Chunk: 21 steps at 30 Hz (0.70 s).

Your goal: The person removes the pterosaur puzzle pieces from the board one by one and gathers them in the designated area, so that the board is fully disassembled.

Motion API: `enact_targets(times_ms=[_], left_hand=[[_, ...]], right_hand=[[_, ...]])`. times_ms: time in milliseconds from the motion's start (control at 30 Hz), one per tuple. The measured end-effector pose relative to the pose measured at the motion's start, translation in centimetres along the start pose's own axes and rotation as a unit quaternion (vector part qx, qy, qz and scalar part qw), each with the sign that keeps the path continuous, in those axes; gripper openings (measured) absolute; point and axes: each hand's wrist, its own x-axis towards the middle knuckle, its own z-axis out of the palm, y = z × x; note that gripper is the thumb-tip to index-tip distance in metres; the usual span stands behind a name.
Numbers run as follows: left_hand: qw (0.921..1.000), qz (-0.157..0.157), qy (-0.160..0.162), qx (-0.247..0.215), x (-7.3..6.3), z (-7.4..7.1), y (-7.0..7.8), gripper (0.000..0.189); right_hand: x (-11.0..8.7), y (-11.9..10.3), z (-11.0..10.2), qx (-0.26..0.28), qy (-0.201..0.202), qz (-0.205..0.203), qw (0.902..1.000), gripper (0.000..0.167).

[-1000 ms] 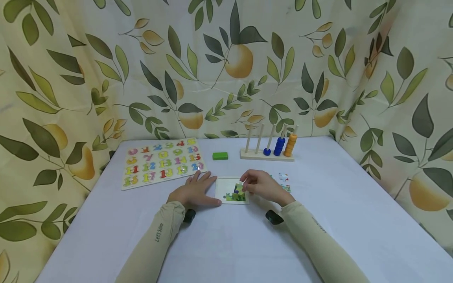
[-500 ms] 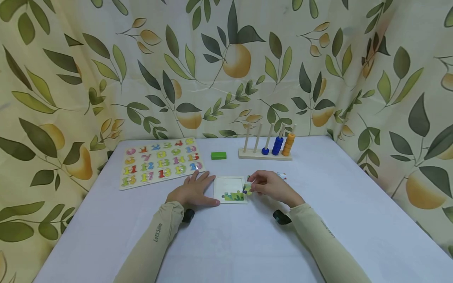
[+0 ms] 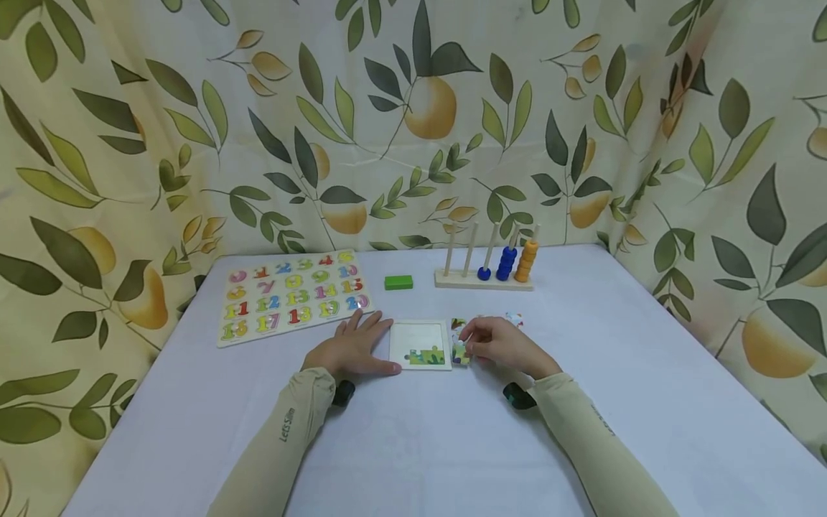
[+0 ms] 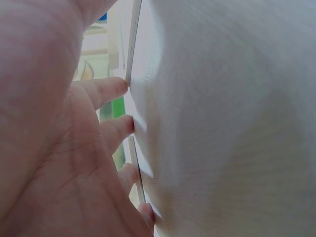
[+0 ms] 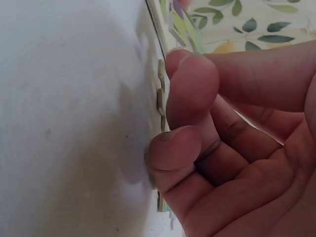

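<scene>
A square white puzzle tray (image 3: 416, 334) lies flat, with joined green jigsaw pieces (image 3: 426, 356) along its lower right. My left hand (image 3: 352, 349) is spread beside it, the thumb at the tray's lower left corner and the fingertips near the number board. In the left wrist view, the left fingers (image 4: 116, 128) stretch out to a thin pale board edge. Just right of the tray, my right hand (image 3: 500, 342) pinches a green and yellow puzzle piece (image 5: 182, 24) between thumb and forefinger. Other puzzle pieces (image 3: 458, 324) lie close by, partly hidden by that hand.
A number board (image 3: 293, 296) lies at the back left. Behind the tray is a green block (image 3: 398, 282). To its right stands a wooden peg stand (image 3: 483, 281) with blue and orange beads. Another picture piece (image 3: 515, 319) shows behind the right hand.
My right hand has carried the pinched puzzle piece from over the tray to the pieces at its right. The left hand stays in place. The head view has shifted slightly.
</scene>
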Motion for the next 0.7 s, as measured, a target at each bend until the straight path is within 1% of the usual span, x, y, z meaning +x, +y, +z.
enact_targets(times_ms=[200,367,567,700], left_hand=[[0.9998,0.011,-0.002,0.014,0.02,-0.05,0.0,0.103],[0.9997,0.008,0.001,0.021,-0.03,-0.03,0.1,0.103],[0.9996,0.01,0.003,0.027,-0.06,0.04,0.08,0.102],[0.9997,0.01,0.001,0.023,-0.04,-0.01,0.15,0.102]], right_hand=[[-0.27,0.43,-0.27,-0.001,-0.01,0.002,1.0,0.012],[-0.22,0.72,-0.45,-0.012,-0.014,0.004,0.9998,0.011],[-0.3,0.57,-0.36,-0.035,-0.011,0.005,0.9993,0.007],[-0.35,0.49,-0.18,-0.058,-0.005,0.019,0.9981,0.002]])
